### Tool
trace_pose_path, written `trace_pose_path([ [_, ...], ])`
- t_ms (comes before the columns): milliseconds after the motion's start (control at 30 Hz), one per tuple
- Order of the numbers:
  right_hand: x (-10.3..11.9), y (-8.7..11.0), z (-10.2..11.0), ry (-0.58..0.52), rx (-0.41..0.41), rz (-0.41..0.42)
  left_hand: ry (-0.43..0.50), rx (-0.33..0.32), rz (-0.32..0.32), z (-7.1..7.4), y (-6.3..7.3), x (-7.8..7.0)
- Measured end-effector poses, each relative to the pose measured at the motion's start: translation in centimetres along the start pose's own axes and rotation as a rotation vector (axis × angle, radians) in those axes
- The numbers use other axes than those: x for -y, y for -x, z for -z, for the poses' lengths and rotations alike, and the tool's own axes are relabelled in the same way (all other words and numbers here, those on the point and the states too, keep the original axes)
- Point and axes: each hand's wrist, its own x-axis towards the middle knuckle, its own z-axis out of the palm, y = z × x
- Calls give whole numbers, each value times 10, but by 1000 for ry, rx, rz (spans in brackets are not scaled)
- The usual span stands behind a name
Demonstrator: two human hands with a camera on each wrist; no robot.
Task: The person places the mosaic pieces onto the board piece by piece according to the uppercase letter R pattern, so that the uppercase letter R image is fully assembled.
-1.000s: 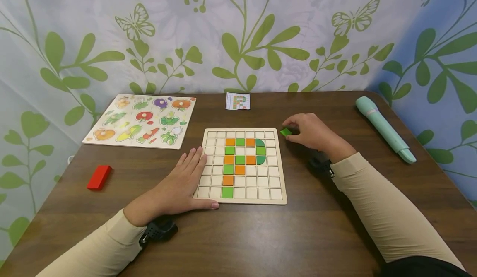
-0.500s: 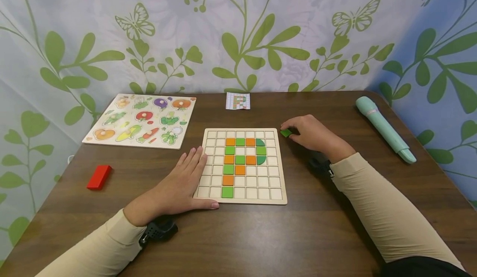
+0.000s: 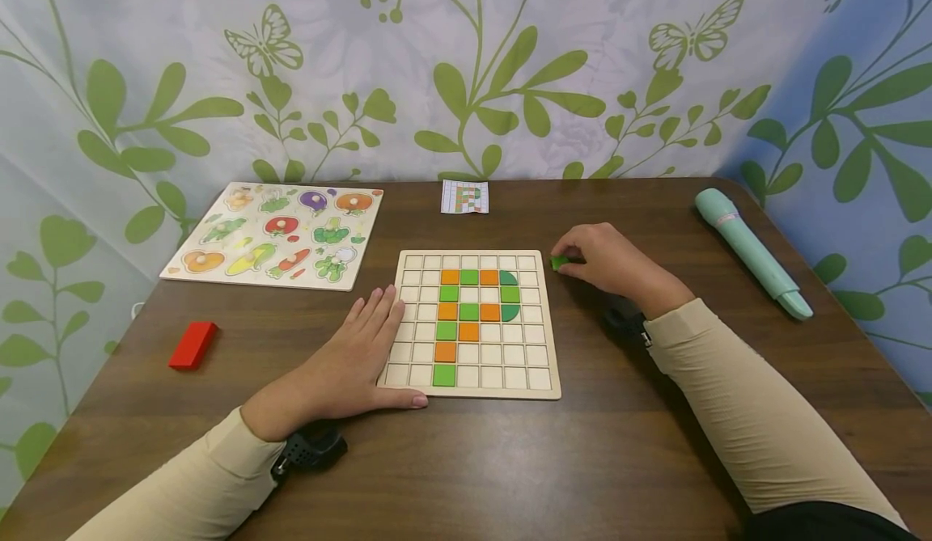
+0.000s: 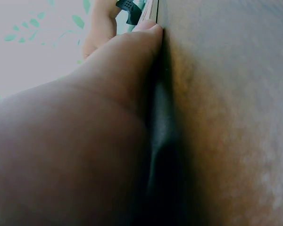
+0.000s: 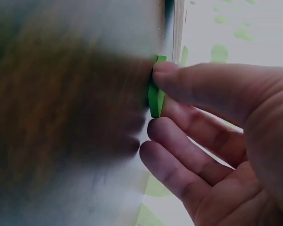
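A wooden grid board (image 3: 513, 355) lies mid-table, with orange, light green and dark green tiles set in some of its squares. My left hand (image 3: 338, 363) rests with straight fingers along the board's left edge, its thumb at the lower edge. Just beyond the board's right edge, my right hand (image 3: 607, 258) pinches a small green tile (image 5: 154, 96) between thumb and index finger, low over the table. In the head view the fingers cover much of that tile. The left wrist view shows mostly the hand and tabletop.
A vegetable puzzle board (image 3: 277, 238) lies at the back left, with a red block (image 3: 193, 345) in front of it. Behind the grid board is a small pattern card (image 3: 464, 197). A mint-green microphone-shaped object (image 3: 753, 254) lies on the right. A patterned cloth (image 3: 408, 64) hangs behind the table.
The green tile has tilted and turned slightly in my right fingers, so less of its face shows. My right hand shifts only a little; the left hand stays in place.
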Motion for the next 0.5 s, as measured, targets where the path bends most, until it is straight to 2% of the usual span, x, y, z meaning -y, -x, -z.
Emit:
trace_pose_path([
  [267,3,0,-1,29,-14,48,3,10,3,0,0,0],
  [500,26,2,4,5,-20,114,-3,10,6,0,0,0],
])
